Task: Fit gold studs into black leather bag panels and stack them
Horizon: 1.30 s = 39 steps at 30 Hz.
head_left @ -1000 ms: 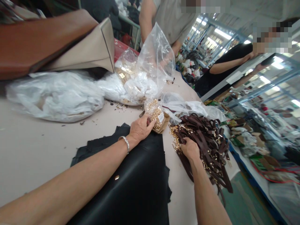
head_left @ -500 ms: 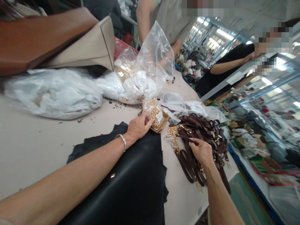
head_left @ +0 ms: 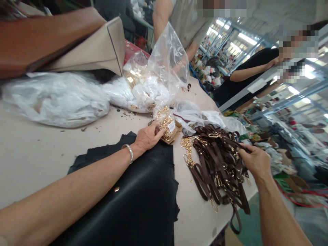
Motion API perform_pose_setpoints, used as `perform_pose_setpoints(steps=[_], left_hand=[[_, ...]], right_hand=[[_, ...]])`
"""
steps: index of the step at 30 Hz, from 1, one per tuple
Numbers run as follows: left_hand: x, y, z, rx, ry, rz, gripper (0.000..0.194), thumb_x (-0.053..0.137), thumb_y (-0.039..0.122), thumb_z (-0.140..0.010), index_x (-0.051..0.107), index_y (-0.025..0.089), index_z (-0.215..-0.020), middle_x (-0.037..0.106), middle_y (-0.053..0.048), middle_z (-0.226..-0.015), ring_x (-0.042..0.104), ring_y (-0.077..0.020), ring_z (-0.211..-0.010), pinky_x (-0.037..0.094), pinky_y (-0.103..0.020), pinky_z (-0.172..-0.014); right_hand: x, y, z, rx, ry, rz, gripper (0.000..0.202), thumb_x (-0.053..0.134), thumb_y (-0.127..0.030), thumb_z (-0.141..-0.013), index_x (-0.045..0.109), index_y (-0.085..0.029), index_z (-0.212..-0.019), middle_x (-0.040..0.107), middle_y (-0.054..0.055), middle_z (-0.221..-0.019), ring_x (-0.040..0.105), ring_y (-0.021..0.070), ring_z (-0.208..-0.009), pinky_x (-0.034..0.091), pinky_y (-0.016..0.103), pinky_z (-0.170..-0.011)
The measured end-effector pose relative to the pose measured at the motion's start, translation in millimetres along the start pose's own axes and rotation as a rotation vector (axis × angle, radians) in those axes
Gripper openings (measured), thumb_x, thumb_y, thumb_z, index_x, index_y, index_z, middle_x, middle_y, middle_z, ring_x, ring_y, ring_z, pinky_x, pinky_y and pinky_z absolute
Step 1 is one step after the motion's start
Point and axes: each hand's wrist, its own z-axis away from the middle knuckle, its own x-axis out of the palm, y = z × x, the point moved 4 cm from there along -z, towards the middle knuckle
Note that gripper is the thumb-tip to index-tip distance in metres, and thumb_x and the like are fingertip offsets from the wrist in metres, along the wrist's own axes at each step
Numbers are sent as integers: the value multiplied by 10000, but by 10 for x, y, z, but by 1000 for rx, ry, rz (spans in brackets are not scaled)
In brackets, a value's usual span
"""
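Two hands work over the surface [head_left: 192, 205]: the right hand [head_left: 256, 162] pinches a dark brown strap [head_left: 242, 146] at the right edge of a heap of brown straps [head_left: 215, 164] with gold clips; the left hand [head_left: 147, 137], fingers curled, touches a clear bag of gold pieces [head_left: 167, 127], its grip unclear. Loose gold pieces [head_left: 188, 145] lie between bag and heap. Black sheets [head_left: 133, 191] lie under the left forearm; beyond are white-filled plastic bags [head_left: 58, 99].

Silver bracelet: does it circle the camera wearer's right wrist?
No, the silver bracelet circles the wrist above the left hand.
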Motion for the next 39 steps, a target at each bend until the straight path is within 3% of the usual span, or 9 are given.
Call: perform_pose_setpoints(steps=[7, 13, 16, 18, 20, 23, 26, 33, 39], left_hand=[[-6, 1, 6, 7, 4, -14, 292, 543, 472, -929, 596, 215, -1057, 692, -7, -776, 674, -202, -723, 476, -288, -679], [-6, -1, 1, 1, -7, -3, 286, 545, 464, -928, 601, 216, -1060, 685, -1, -756, 661, -192, -695, 475, -285, -673], [-6, 5, -2, -2, -6, 7, 306, 542, 476, -927, 601, 212, -1070, 689, -6, -768, 662, -197, -705, 480, -293, -682], [-8, 11, -3, -4, -4, 14, 317, 542, 482, -926, 601, 209, -1075, 691, -7, -774, 663, -198, -709, 482, -295, -684], [-11, 15, -4, -4, -2, 16, 316, 546, 478, -925, 604, 207, -1076, 690, -7, -772, 661, -196, -707, 482, -293, -685], [-11, 11, -4, 0, 1, 15, 320, 551, 476, -923, 609, 207, -1086, 687, -3, -765, 654, -191, -696, 480, -290, -684], [-9, 4, -2, 7, 3, 17, 330, 551, 481, -924, 609, 206, -1096, 686, -3, -758, 652, -190, -694, 478, -289, -679], [-15, 18, 0, -1, 3, 23, 302, 555, 462, -921, 612, 204, -1068, 684, -7, -760, 655, -189, -701, 479, -288, -682], [-26, 26, -8, -4, -3, 32, 312, 557, 456, -918, 614, 192, -1074, 681, -14, -758, 656, -199, -704, 480, -295, -679]], right_hand=[[764, 191, 83, 19, -127, -29, 585, 578, -482, -769, 724, -113, -1198, 757, 179, -950, 687, 330, -894, 515, 443, -829], [499, 219, 229, 29, 59, -94, 775, 472, -559, -825, 538, -36, -1394, 638, 242, -1282, 599, 348, -1161, 448, 479, -1006], [264, 78, 455, 47, 169, -138, 749, 463, -541, -840, 534, -33, -1386, 643, 245, -1268, 619, 346, -1128, 452, 478, -1007], [230, -132, 698, -1, 61, -255, 683, 515, -543, -842, 552, -120, -1377, 699, 177, -1190, 686, 287, -947, 518, 421, -910], [323, -409, 996, -115, -204, -321, 619, 564, -528, -847, 543, -214, -1380, 720, 109, -1177, 696, 220, -774, 548, 369, -818], [530, -723, 1397, -273, -439, -147, 671, 592, -459, -856, 434, -234, -1469, 641, 108, -1342, 699, 248, -923, 525, 387, -885], [700, -816, 1557, -299, -469, 23, 728, 582, -388, -866, 338, -189, -1523, 647, 136, -1308, 648, 305, -1107, 492, 409, -933], [723, -811, 1538, -309, -471, 54, 592, 568, -263, -869, 440, -178, -1441, 714, 83, -999, 651, 271, -986, 476, 356, -875], [778, -792, 1601, -354, -468, 159, 542, 538, -231, -893, 465, -189, -1428, 705, 98, -967, 684, 260, -902, 486, 348, -829]])
